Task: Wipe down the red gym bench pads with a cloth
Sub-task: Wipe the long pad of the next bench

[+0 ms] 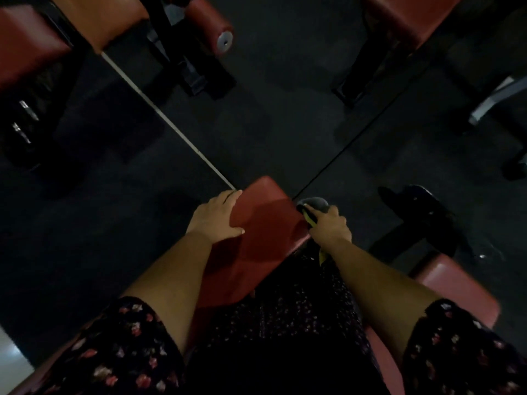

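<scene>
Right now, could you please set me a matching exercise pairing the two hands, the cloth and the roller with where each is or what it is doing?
Things:
1. left hand
2. right hand
3. cloth
4. roller

Places or states:
A. at the top of the view, with a grey end cap
B. yellow, at the right edge of the bench pad
C. rests on the left edge of the bench pad
D. grips the cloth

Pairs: 1-C, 2-D, 3-B, 4-A
</scene>
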`<action>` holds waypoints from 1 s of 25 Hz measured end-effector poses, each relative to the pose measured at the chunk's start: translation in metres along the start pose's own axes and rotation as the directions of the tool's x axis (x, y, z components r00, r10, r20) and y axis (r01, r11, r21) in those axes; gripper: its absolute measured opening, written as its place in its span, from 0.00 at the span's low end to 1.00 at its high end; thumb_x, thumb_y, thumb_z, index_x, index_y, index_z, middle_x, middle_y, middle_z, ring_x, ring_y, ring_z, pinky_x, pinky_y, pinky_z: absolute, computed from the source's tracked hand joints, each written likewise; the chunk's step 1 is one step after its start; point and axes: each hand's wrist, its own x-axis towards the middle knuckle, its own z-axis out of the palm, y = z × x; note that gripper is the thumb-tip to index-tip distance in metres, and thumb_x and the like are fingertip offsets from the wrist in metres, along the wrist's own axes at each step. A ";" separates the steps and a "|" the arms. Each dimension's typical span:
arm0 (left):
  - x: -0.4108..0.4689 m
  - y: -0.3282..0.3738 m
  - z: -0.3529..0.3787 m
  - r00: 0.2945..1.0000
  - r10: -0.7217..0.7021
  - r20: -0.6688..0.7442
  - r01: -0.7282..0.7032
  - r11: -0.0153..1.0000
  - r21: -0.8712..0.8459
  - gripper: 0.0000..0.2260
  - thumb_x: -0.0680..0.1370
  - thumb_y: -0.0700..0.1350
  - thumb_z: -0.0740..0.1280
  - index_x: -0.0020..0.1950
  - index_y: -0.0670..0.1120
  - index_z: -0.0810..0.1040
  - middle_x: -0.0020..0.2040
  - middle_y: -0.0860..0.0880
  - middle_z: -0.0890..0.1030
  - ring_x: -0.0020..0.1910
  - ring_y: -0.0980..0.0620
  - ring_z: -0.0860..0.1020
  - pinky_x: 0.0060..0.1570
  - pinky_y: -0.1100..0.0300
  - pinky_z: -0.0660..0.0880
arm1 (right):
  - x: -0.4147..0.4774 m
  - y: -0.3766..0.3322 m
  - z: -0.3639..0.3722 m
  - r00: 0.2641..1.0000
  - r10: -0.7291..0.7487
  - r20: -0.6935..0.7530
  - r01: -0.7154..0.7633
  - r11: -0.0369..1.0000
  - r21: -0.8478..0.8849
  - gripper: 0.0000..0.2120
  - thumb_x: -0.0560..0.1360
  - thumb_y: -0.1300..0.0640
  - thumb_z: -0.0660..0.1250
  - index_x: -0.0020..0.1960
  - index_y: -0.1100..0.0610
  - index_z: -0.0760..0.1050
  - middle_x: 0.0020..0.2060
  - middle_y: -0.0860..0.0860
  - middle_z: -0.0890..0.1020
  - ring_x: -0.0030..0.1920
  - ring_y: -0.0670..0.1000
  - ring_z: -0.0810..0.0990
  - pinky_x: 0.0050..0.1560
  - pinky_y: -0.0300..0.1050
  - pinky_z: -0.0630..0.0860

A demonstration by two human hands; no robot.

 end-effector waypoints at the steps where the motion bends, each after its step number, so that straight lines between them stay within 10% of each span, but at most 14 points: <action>1: 0.000 -0.009 0.008 1.000 -0.013 0.016 0.013 1.000 -0.003 0.48 0.70 0.62 0.72 0.80 0.52 0.47 0.78 0.49 0.55 0.73 0.45 0.63 0.66 0.46 0.69 | -0.002 -0.008 0.012 1.000 0.014 -0.016 -0.014 1.000 -0.005 0.29 0.77 0.53 0.62 0.73 0.33 0.58 0.68 0.55 0.63 0.61 0.60 0.69 0.57 0.56 0.73; 8: 0.012 -0.060 0.066 0.979 -0.168 0.115 0.178 0.980 -0.085 0.50 0.70 0.60 0.74 0.80 0.50 0.46 0.80 0.48 0.51 0.77 0.44 0.57 0.72 0.44 0.62 | 0.027 -0.098 0.058 0.901 -0.378 -0.213 0.271 0.873 -0.406 0.20 0.81 0.45 0.55 0.73 0.36 0.61 0.75 0.56 0.56 0.66 0.65 0.65 0.58 0.60 0.69; 16: 0.024 -0.081 0.110 0.984 -0.165 0.068 0.177 0.942 -0.285 0.41 0.72 0.61 0.70 0.78 0.49 0.54 0.75 0.46 0.61 0.69 0.45 0.67 0.63 0.47 0.69 | 0.039 -0.154 0.123 0.711 -0.693 0.117 0.529 0.419 -0.738 0.24 0.82 0.50 0.54 0.77 0.46 0.57 0.77 0.58 0.49 0.70 0.70 0.59 0.57 0.65 0.69; 25: 0.032 -0.057 0.109 1.000 -0.006 -0.016 0.005 0.997 -0.077 0.47 0.72 0.62 0.70 0.80 0.51 0.45 0.80 0.49 0.46 0.78 0.46 0.51 0.74 0.45 0.57 | 0.065 -0.075 0.087 0.931 -0.318 -0.177 0.221 0.880 -0.420 0.26 0.81 0.47 0.57 0.75 0.34 0.52 0.78 0.55 0.47 0.66 0.65 0.64 0.57 0.60 0.70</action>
